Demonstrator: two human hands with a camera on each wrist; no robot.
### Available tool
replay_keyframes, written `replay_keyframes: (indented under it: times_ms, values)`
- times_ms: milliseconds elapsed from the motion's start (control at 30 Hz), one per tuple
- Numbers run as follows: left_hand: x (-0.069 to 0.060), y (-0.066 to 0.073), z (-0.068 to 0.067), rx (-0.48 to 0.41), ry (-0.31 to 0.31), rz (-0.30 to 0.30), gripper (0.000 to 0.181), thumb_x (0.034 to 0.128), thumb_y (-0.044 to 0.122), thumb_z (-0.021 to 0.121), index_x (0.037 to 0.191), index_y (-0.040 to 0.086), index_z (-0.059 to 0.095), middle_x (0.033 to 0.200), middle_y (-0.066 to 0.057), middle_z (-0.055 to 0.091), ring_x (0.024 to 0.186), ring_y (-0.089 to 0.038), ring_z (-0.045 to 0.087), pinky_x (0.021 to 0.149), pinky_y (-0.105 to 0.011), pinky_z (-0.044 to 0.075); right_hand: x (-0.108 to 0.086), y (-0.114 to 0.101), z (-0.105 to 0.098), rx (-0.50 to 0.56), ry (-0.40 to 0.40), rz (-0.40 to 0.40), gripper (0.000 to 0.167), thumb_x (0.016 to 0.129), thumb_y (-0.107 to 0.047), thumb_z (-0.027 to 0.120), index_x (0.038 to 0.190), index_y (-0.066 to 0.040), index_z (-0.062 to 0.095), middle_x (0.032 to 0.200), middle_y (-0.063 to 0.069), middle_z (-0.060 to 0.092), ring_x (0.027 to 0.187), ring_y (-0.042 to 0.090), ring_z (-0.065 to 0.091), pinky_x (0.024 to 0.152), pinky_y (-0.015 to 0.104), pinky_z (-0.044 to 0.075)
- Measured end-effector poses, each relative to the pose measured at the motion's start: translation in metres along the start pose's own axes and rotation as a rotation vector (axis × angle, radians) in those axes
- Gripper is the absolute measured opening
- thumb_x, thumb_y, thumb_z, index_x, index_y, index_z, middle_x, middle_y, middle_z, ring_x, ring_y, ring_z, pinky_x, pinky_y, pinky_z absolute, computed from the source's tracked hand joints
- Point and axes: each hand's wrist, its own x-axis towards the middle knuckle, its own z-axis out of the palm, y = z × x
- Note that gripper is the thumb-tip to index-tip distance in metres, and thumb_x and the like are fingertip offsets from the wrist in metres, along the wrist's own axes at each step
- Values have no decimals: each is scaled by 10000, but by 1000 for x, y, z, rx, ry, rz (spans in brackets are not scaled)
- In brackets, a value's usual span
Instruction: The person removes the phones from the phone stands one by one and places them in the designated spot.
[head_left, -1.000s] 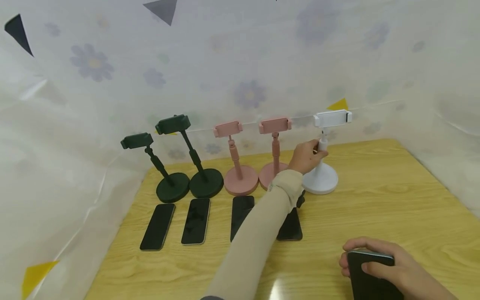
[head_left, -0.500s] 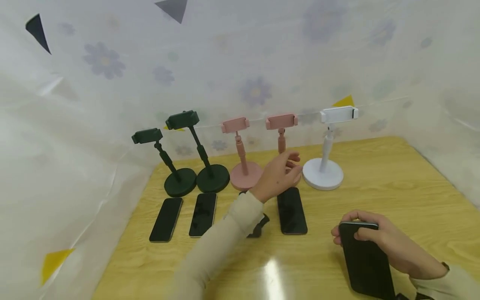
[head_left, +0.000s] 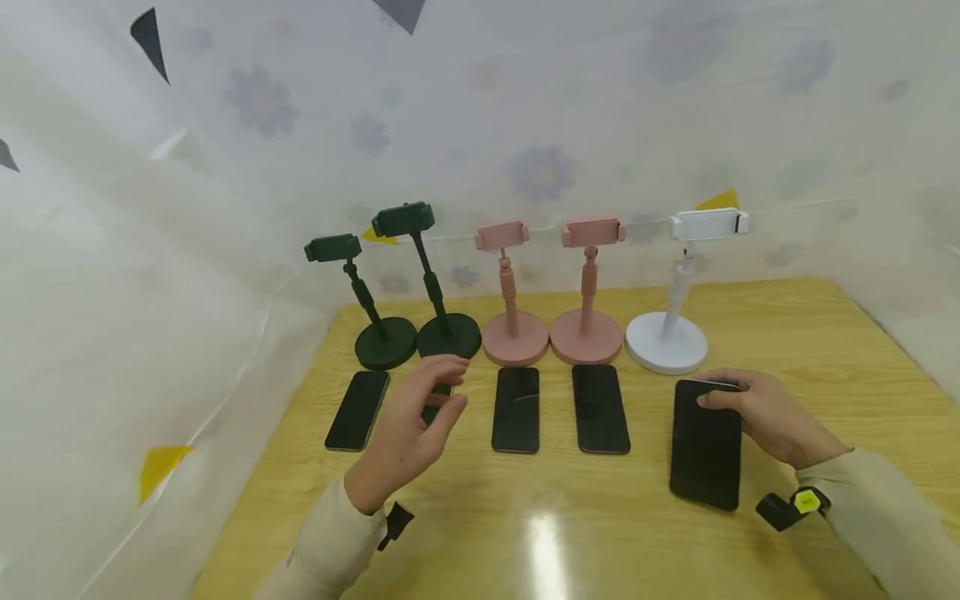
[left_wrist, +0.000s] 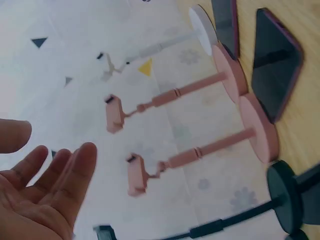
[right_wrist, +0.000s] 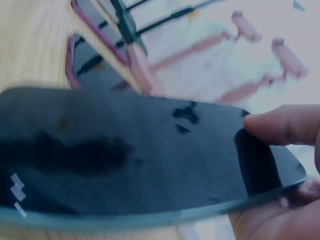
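Observation:
My right hand (head_left: 783, 423) pinches the top end of a black smartphone (head_left: 703, 454), thumb across its screen, in front of the white phone stand (head_left: 667, 343). The right wrist view shows the same smartphone (right_wrist: 125, 155) close up. My left hand (head_left: 408, 429) holds nothing; its fingers are loosely bent in the air, hiding part of the second smartphone (head_left: 437, 403) from the left. In the left wrist view, my left hand (left_wrist: 45, 195) has its fingers spread apart from the thumb, away from the stands.
Two dark green phone stands (head_left: 447, 336) and two pink phone stands (head_left: 515, 340) stand in a row beside the white one. Before them lie a left smartphone (head_left: 358, 411), a middle smartphone (head_left: 517, 410) and another smartphone (head_left: 602, 408). Patterned sheeting (head_left: 480, 117) hangs behind the wooden table (head_left: 480, 517).
My left hand has let go of the white stand's post and moved left and nearer. My right hand has lifted the smartphone further forward over the table. The head view has shifted left.

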Motion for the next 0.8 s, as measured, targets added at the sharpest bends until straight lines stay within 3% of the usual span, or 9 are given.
replay_keyframes:
  times_ms: [67, 133, 267, 367, 433, 600, 800]
  values:
    - [-8, -5, -4, 8, 54, 14, 316, 933, -23, 631, 1235, 70, 608, 1276, -118, 621, 1060, -221, 653, 807, -254, 584, 9, 4, -4, -31, 14, -3, 436, 978, -238, 627, 1361, -47, 545, 1167, -163, 558, 976, -62, 570, 847, 284, 526]
    - [-15, -8, -7, 5, 102, 28, 311, 912, -70, 629, 1197, 55, 627, 1251, -139, 632, 1038, -230, 654, 797, -224, 576, 18, 7, -8, -100, 18, -13, 533, 981, -256, 627, 1407, 28, 481, 1250, -11, 597, 980, -28, 607, 858, 301, 551]
    - [-24, -10, -10, -2, 132, 19, 287, 903, -90, 625, 1152, 52, 636, 1224, -137, 636, 1003, -209, 657, 778, -179, 558, 32, 16, -10, -290, 18, -43, 562, 992, -268, 609, 1424, 58, 457, 1406, 324, 489, 1119, 284, 640, 901, 462, 543]
    - [-32, -11, -12, -3, 123, -11, 277, 906, -85, 625, 1146, 54, 637, 1207, -132, 640, 957, -188, 669, 735, -191, 565, 39, 23, -4, -379, 39, -54, 522, 989, -240, 612, 1405, 49, 483, 1433, 381, 423, 1223, 509, 527, 917, 534, 518]
    - [-36, -13, -13, -11, 108, -36, 273, 913, -76, 622, 1151, 56, 636, 1200, -137, 639, 940, -170, 673, 708, -216, 573, 41, 27, 2, -421, 75, -59, 503, 976, -218, 628, 1372, 64, 499, 1410, 394, 437, 1249, 550, 482, 915, 541, 511]
    - [-44, -16, -16, -11, 64, -80, 271, 930, -39, 626, 1175, 78, 632, 1226, -113, 631, 945, -135, 663, 684, -262, 582, 45, 26, 9, -492, 145, -56, 541, 922, -171, 667, 1309, 146, 460, 1334, 431, 465, 1201, 584, 474, 890, 578, 498]
    - [-49, -19, -27, 54, 33, -63, 346, 893, -58, 667, 1191, 115, 627, 1275, -51, 599, 957, -160, 648, 688, -255, 584, 55, 21, 5, -598, 176, -78, 595, 841, -145, 738, 1215, 213, 444, 1194, 460, 502, 1069, 566, 528, 844, 576, 491]
